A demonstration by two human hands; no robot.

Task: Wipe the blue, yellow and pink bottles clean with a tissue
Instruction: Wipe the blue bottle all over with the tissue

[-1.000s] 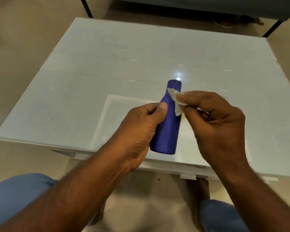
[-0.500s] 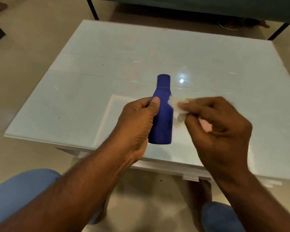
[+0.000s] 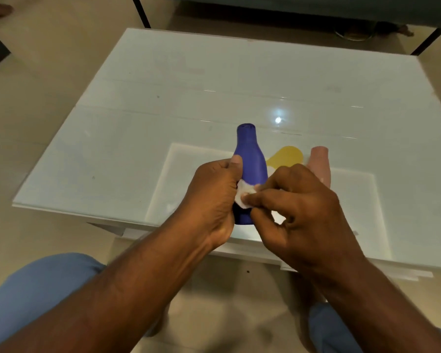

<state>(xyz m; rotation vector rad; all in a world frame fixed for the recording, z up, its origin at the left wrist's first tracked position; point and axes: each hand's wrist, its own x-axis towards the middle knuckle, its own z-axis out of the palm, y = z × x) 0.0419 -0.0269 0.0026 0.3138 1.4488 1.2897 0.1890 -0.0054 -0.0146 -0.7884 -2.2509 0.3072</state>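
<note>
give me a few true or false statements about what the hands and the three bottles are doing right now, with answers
1. The left hand grips the blue bottle. True.
2. The tissue is pressed against the blue bottle's neck. False: the right hand holds it low on the body.
3. The yellow bottle is being held up. False: it sits behind the hands, with neither hand visibly gripping it.
4. The pink bottle is to the right of the yellow one. True.
5. The blue bottle lies flat on the white table. False: it is upright in the left hand.
</note>
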